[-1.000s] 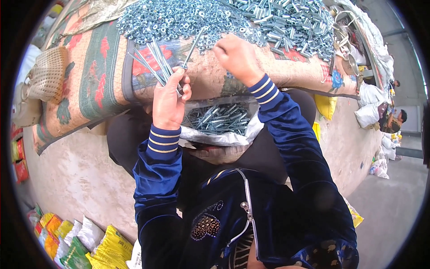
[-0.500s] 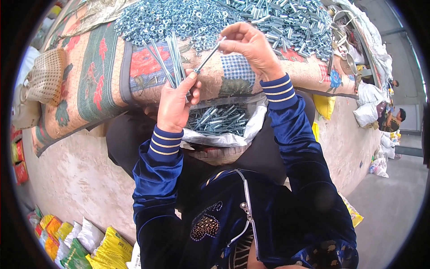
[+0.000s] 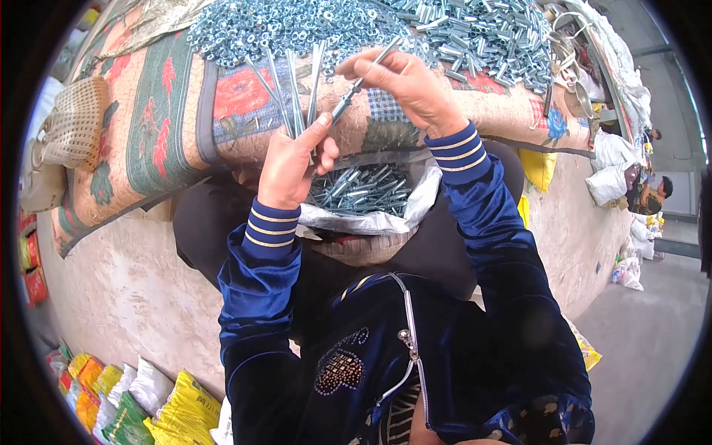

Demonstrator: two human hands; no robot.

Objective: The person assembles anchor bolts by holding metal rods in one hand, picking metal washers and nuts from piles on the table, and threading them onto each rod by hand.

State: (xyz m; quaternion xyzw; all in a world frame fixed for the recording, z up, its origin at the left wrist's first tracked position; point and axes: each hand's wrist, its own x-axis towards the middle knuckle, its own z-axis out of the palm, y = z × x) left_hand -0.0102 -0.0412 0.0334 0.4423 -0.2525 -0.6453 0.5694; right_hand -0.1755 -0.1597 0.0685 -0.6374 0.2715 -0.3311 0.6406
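My left hand (image 3: pixel 288 169) is closed around several thin metal bolts (image 3: pixel 294 93), whose long shanks fan out upward past the thumb. Between thumb and fingers my right hand (image 3: pixel 415 87) pinches a single bolt (image 3: pixel 357 83), tilted up to the right. A wider sleeve-like piece shows round its lower part, close to my left thumb; whether that thumb touches it I cannot tell. Beyond the hands lie a heap of small nuts (image 3: pixel 285 31) and, to its right, a heap of short metal sleeves (image 3: pixel 486 41).
Below my hands, between my legs, an open white sack (image 3: pixel 421 204) holds many metal bolts. A patterned quilt (image 3: pixel 178 104) covers the work surface. A woven basket (image 3: pixel 78 122) stands at the left, a metal pan (image 3: pixel 578 100) at the right. Filled bags (image 3: pixel 185 411) line the lower left.
The bolts in my left hand have spread wider apart. My right hand has shifted slightly left and down. Its bolt now reaches higher, with a sleeve-like piece visible on its lower part.
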